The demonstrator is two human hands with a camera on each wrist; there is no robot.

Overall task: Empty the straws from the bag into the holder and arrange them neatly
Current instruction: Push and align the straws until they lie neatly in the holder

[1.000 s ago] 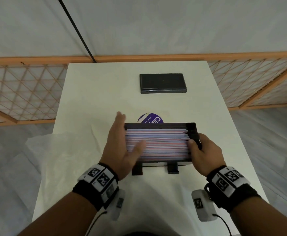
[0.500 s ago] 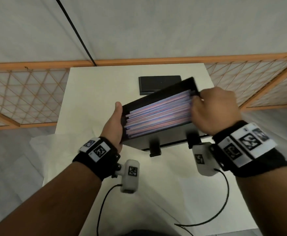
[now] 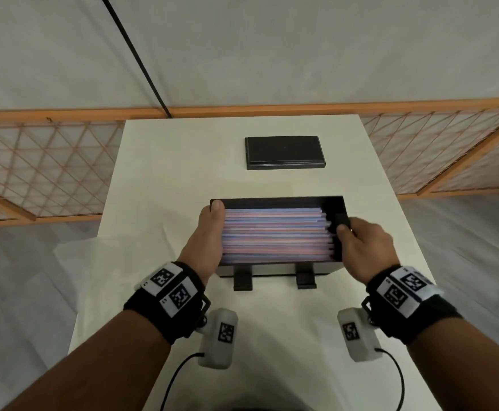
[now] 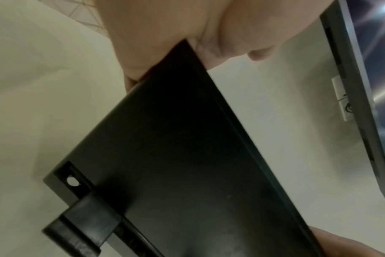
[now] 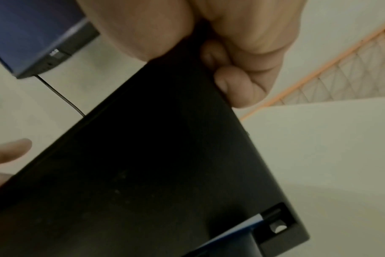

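Holding the black holder above the table at the centre, the left hand grips its 9 o'clock end and the right hand its 3 o'clock end — both closed around it. Straws lie flat inside; a black lid rests at 12 o'clock.

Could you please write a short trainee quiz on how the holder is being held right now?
1. True or false: only the left hand grips the holder.
2. The straws lie: A) upright, B) flat and lengthwise, C) on the table.
3. What lies beyond the holder?

Key: 1. False, the right hand grips it too. 2. B. 3. A black lid.
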